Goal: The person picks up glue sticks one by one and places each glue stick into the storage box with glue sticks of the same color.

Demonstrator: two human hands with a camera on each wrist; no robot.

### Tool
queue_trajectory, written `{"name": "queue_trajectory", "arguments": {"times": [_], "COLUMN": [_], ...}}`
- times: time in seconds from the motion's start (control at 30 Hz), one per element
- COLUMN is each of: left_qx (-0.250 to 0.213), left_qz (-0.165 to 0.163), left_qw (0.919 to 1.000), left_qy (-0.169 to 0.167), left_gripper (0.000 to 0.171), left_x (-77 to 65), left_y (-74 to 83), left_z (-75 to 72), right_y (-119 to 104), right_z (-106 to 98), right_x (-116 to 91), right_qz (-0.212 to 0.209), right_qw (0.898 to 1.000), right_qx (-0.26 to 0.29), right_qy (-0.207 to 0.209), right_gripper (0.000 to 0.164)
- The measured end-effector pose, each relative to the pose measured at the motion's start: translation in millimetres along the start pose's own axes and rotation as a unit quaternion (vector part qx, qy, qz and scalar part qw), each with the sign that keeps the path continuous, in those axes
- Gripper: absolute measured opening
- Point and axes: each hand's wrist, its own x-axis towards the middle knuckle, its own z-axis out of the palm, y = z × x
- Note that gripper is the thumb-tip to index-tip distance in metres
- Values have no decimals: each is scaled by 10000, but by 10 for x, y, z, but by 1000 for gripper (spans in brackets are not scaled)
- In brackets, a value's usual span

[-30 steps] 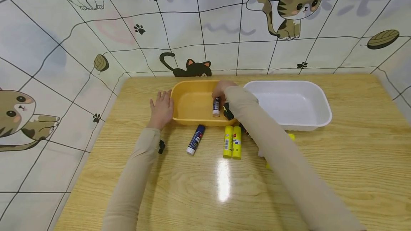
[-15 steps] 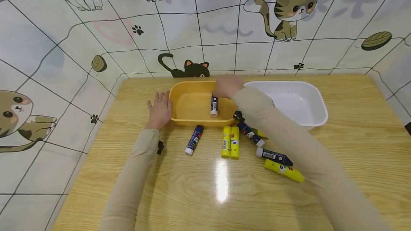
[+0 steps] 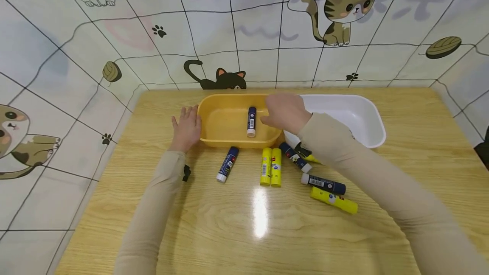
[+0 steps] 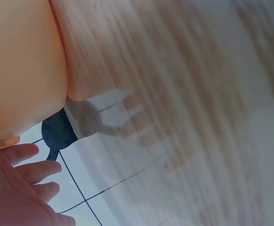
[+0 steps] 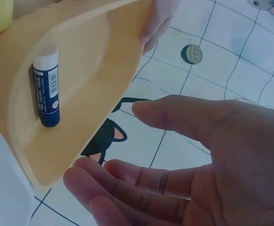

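Observation:
My left hand rests at the left end of the yellow basin, its straight fingers against the outer wall. In the left wrist view, its fingers stretch out beside the basin's rim. A dark blue glue stick with a white end lies inside the basin. Above the basin's right end is my right hand, apart from the glue stick. The right wrist view shows its thumb and fingers spread, with nothing between them.
A white basin adjoins the yellow one on the right, partly behind the right sleeve. On the table in front lie a blue glue stick, two yellow glue sticks side by side, and several more blue and yellow ones to the right.
My right hand has let go of the blue glue stick, which now lies in the yellow basin, and has moved up and to the right. The left hand keeps its place at the basin.

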Motion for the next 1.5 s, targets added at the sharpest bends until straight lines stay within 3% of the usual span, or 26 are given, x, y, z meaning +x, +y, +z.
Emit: {"name": "queue_trajectory", "arguments": {"times": [0.47, 1.07, 1.5], "left_qx": [-85, -122, -118], "left_qz": [-21, 44, 33], "left_qw": [10000, 9999, 9999], "left_qy": [36, 6, -64], "left_gripper": [52, 51, 52], "left_x": [16, -27, -35], "left_y": [-40, -3, -10], "left_z": [7, -18, -26], "right_y": [10, 127, 200], "right_z": [137, 590, 800], "right_x": [-297, -612, -747], "right_qz": [-123, -432, -502], "right_qw": [9993, 9980, 9975], "right_qx": [342, 433, 406], "right_qy": [72, 180, 289], "right_gripper": [33, 26, 39]}}
